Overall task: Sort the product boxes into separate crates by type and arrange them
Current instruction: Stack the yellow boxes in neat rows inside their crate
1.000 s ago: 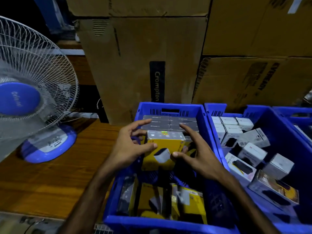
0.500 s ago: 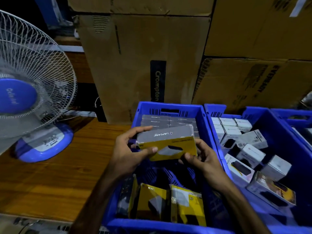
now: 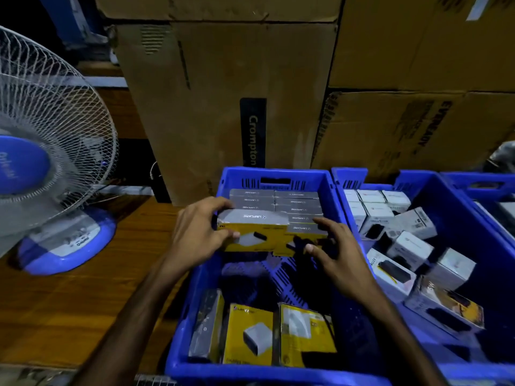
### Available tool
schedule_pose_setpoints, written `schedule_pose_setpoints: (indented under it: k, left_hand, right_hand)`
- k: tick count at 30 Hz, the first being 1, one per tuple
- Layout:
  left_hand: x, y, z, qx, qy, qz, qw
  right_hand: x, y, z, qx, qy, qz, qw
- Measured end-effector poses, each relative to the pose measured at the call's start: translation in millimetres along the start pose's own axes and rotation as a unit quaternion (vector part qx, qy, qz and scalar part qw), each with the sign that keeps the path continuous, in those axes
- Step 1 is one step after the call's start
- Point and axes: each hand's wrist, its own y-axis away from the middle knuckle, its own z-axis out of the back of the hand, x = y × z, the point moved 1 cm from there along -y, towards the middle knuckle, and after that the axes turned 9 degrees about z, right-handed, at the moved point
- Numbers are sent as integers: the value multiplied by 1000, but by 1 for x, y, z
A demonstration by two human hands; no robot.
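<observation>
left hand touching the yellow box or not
Touching: the head view shows the left hand gripping the yellow box, fingers on top, thumb on its front.

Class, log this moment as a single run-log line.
left hand: grips yellow box | right hand: steadies neighbouring box | place: back rows, left blue crate | white boxes: right crate

crate (image 3: 278, 176): blue plastic, glossy | boxes (image 3: 252, 228): printed card, slight sheen | table (image 3: 69, 302): polished wood | cartons (image 3: 223, 93): matt corrugated
</observation>
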Motion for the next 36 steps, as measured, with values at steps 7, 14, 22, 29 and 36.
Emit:
schedule_pose_setpoints:
  k: [7, 14, 22, 29, 36]
  left_hand:
    - [16, -34, -31, 34, -159, -40, 986]
    - [25, -63, -44, 49, -315, -60, 946]
    - [8, -83, -54, 94, -416, -75, 902]
    - [-2, -89, -67, 106, -488, -72, 864]
    - [-17, -79, -79, 99, -550, -80, 826]
  right_hand:
    - [-3, 0, 18, -9, 53, 7, 999]
    - [-17, 12, 29, -19, 98, 12, 995]
    - [-21, 10, 30, -42, 84, 12, 996]
    - [-20, 13, 30, -64, 74, 4, 995]
    - [-17, 15, 32, -78, 48, -5, 996]
